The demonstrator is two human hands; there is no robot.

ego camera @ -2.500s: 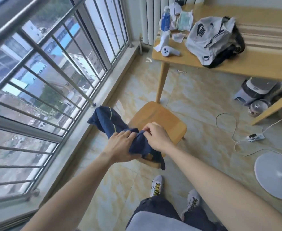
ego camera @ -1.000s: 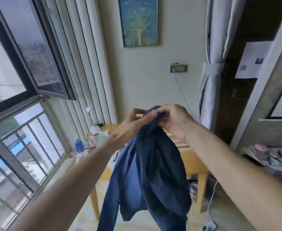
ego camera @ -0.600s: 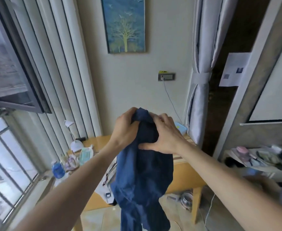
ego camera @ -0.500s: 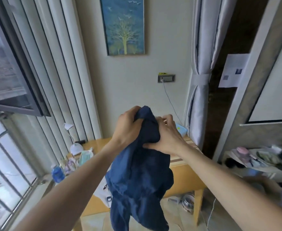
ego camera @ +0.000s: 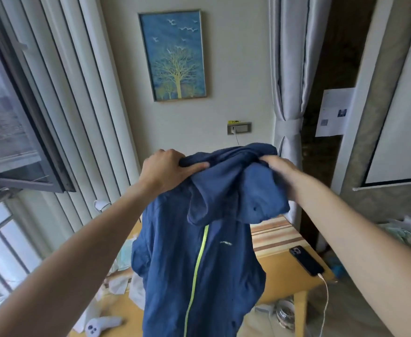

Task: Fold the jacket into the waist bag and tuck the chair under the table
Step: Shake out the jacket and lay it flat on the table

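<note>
A dark blue jacket (ego camera: 206,259) with a lime-green zip hangs in the air in front of me, its hood drooping forward. My left hand (ego camera: 168,170) grips its top left edge and my right hand (ego camera: 276,166) grips the top right, held apart at chest height. The jacket hangs over the wooden table (ego camera: 279,268) and hides most of the grey waist bag; only a pale sliver (ego camera: 136,291) that may be the bag shows at the jacket's left. The chair is out of view.
A black phone (ego camera: 306,260) on a charging cable lies on the table's right end. A white controller (ego camera: 100,325) and papers lie at the table's left. An open window (ego camera: 10,132) is at left, a curtain (ego camera: 289,98) and shelf clutter at right.
The jacket was lifted from the chair seat and my view tilted up. My hands, bunched together on the fabric half a second ago, have spread apart, opening the jacket so the zip front shows.
</note>
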